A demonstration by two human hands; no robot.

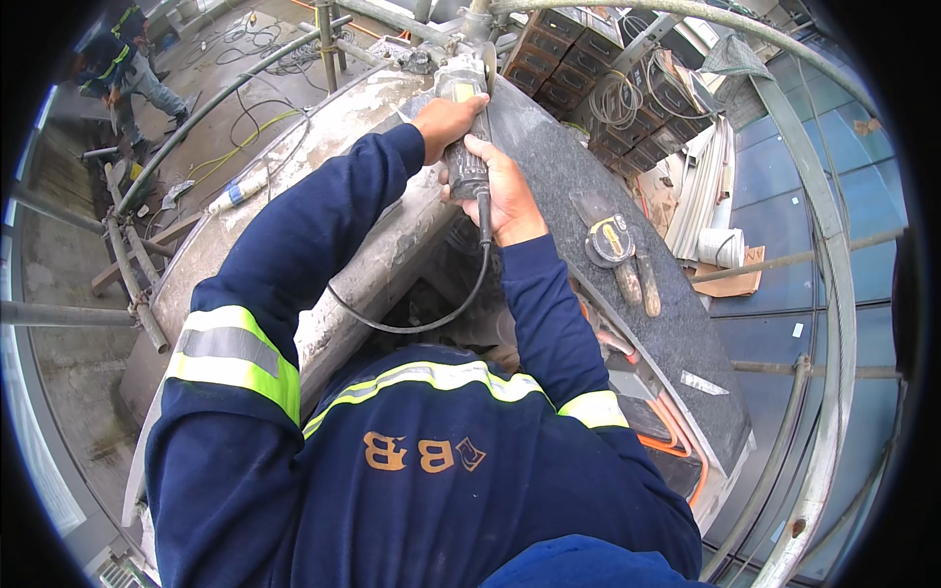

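Observation:
An angle grinder (469, 171) points away from me at the far end of the stone ledge, its disc (489, 67) upright at the right of its head. My left hand (446, 125) is closed round the front part of the body, near the head. Further back, my right hand (505, 191) wraps the rear of the body, just ahead of the cord (480, 269), which loops down toward my chest. Whether the disc touches the stone or spins, I cannot tell. On the dark grey slab (549, 167) to the right lie a tape measure (610, 241) and wooden-handled hand tools (647, 284).
Scaffold pipes (833, 294) curve round the right side and cross on the left (245, 78). Stacked dark boxes (559, 59), a white bucket (720, 248) and long strips (698, 186) stand beyond the slab. Orange tubing (676, 431) runs below its edge. Another person (147, 88) stands far left among cables.

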